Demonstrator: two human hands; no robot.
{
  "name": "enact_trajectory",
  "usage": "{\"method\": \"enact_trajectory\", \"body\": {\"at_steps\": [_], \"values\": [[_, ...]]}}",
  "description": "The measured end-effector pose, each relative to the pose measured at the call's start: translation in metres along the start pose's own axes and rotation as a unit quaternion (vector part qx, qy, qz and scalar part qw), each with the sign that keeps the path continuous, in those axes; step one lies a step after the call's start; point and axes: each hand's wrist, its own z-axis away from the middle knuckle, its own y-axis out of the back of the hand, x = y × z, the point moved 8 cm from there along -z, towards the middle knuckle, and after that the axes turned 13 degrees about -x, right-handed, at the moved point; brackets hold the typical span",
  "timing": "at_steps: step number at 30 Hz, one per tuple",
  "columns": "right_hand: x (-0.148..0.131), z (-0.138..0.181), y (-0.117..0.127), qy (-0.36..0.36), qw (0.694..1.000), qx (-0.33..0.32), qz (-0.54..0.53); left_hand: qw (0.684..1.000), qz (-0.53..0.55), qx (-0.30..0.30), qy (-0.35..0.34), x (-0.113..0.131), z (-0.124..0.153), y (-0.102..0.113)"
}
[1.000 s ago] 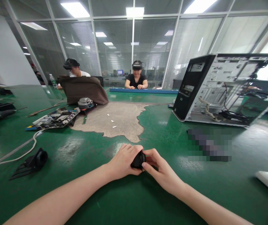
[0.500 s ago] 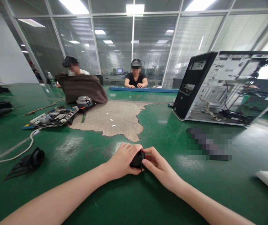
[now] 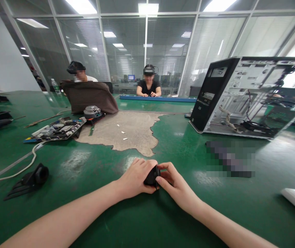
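Observation:
Just above the green table (image 3: pixel 106 220), a small black part (image 3: pixel 151 177) sits between my two hands; its exact kind cannot be made out. My left hand (image 3: pixel 136 176) wraps round it from the left, fingers over the top and thumb below. From the other side, my right hand (image 3: pixel 174 183) pinches the part's right edge between thumb and fingertips. Much of the part is hidden behind my fingers. Away to the left lies a black plastic piece (image 3: pixel 41 174) with a round opening and a flat slotted end.
An opened computer case (image 3: pixel 212 100) stands at the right. At the left are a circuit board (image 3: pixel 59 130), a white cable (image 3: pixel 31 165) and a metal fan-like part (image 3: pixel 92 111) by a brown cloth-covered object (image 3: pixel 89 96). Two people sit across the table.
Both hands keep nearly the same place and grip. The black part's right edge has shifted very slightly at my right fingertips.

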Motion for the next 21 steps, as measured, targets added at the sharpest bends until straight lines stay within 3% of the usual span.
{"method": "enact_trajectory", "body": {"at_steps": [7,13,21], "values": [[-0.0044,0.0030,-0.0020,0.030,0.999,-0.018,0.026,1.000,0.003,0.003,0.000,-0.0008,-0.0006,-0.0004],[-0.0061,0.0051,0.0000,0.069,0.996,0.005,0.057,1.000,0.009,0.004,0.001,-0.0003,-0.0006,0.0005],[0.0016,0.0008,-0.0012,0.012,1.000,-0.013,-0.008,1.000,-0.003,0.005,0.003,0.0001,-0.0004,0.0001]]}}
